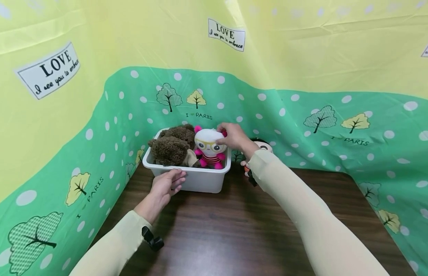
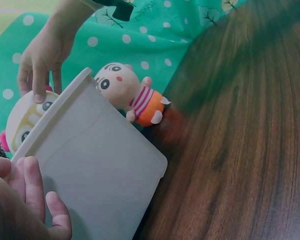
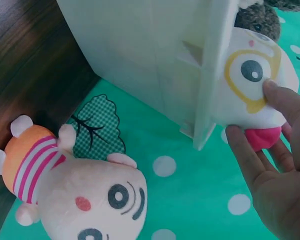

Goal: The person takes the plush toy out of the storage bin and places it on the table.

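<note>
A white plastic bin (image 1: 204, 181) stands in the back left corner of the table. My left hand (image 1: 165, 186) pinches its front rim between thumb and fingertips, its other fingers loosely bent outside the wall. Inside the bin at the right sits a plush panda (image 1: 209, 148) with a white head, yellow glasses, pink ears and a striped body. My right hand (image 1: 232, 136) grips its head from the right side, thumb on the face near one eye (image 3: 251, 71) and fingers around the pink ear (image 3: 262, 137). Dark brown fluffy plush toys (image 1: 170, 150) fill the bin's left part.
A plush doll (image 2: 119, 86) with a striped top and orange bottom lies just right of the bin, partly behind my right forearm in the head view. Polka-dot green and yellow cloth (image 1: 290, 115) hangs around the dark wooden table (image 1: 214, 230).
</note>
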{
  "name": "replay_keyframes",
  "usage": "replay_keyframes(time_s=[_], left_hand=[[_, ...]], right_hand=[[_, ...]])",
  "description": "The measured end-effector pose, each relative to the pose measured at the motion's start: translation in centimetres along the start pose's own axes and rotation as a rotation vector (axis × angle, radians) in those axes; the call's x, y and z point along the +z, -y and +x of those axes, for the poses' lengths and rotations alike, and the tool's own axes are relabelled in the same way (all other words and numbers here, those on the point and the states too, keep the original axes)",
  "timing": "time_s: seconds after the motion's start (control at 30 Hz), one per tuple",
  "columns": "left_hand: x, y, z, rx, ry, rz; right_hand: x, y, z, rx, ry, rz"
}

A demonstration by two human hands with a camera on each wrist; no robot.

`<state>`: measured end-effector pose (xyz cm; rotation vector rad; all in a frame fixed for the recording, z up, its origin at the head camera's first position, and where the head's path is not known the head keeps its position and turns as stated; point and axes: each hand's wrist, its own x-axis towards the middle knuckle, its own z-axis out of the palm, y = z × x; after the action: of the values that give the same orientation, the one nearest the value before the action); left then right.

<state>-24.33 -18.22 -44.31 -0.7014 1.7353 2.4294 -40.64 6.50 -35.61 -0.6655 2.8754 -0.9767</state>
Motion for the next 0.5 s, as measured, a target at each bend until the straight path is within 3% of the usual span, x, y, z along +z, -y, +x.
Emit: replay_keyframes(time_s=[0.23, 0.5], left_hand=[[0.0, 0.0, -0.1, 0.005, 0.000, -0.002], [-0.2, 0.2, -0.3, 0.016, 0.009, 0.003]], right_hand=[[-1.8, 0.7, -0.7, -0.051, 0.000, 0.042], [-4.6, 1.5, -1.7, -0.104, -0.065, 0.064]])
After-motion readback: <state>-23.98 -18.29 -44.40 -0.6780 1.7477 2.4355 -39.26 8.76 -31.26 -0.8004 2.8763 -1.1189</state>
